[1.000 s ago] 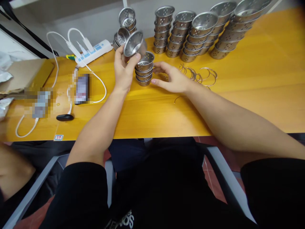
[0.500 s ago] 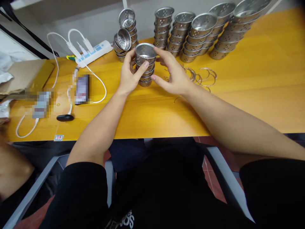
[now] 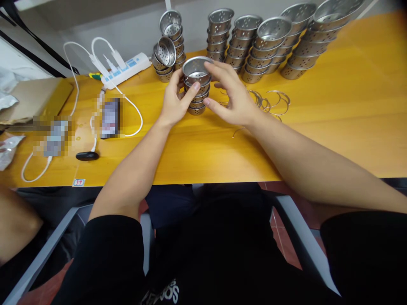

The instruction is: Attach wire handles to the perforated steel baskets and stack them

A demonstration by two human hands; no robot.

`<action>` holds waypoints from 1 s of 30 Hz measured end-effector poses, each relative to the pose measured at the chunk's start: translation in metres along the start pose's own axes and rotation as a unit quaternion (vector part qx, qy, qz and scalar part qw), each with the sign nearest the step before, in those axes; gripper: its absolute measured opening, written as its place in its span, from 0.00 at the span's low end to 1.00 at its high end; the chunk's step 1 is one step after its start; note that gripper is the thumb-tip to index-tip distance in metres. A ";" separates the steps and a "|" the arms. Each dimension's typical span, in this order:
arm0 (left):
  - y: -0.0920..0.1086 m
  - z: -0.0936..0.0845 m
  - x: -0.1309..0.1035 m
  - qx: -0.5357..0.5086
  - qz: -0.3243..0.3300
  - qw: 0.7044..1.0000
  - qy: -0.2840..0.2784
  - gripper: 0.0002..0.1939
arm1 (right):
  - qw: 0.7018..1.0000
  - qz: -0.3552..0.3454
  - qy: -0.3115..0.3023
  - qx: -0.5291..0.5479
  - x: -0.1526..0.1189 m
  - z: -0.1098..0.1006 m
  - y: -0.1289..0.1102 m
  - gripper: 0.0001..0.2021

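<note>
A stack of perforated metal cups point(image 3: 194, 76) stands upright on the yellow table in front of me. My left hand point(image 3: 174, 101) is closed around its left side, the thumb lying across the front of the upper cups. To the right of the stack is my right hand point(image 3: 234, 95), fingers curved and spread apart. Its index fingertip is at the top cup's rim; whether it touches is unclear. Several thin curved wires point(image 3: 263, 101) lie on the table beyond my right wrist, partly covered by that hand.
More stacks of perforated cups point(image 3: 273, 34) line the wall, with a tilted cup point(image 3: 166, 51) at the left. A white power strip point(image 3: 129, 70), cables, a phone point(image 3: 110, 118) and a black oval object point(image 3: 87, 156) lie leftward. Another person's arm point(image 3: 19, 224) shows at the left edge.
The held stack and my left hand have shifted slightly right. My right hand's fingers have moved a little. A clear plastic wrapper at the far left shows more fully.
</note>
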State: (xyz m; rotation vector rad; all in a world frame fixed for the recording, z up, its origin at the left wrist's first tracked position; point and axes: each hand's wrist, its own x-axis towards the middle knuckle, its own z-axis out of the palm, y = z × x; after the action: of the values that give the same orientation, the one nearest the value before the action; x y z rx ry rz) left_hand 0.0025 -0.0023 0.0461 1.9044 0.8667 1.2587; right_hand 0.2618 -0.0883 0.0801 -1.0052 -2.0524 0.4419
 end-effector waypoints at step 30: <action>-0.038 -0.035 -0.004 0.043 -0.046 0.995 -0.082 0.62 | 0.997 -0.067 -0.033 -0.037 -0.011 0.009 0.003 0.27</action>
State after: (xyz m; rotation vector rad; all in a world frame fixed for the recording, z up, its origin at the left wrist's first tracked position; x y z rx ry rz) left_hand -0.0375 0.0212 0.0230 1.9790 0.9238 1.0097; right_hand 0.2603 -0.0940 0.0670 -0.9006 -2.1940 0.3358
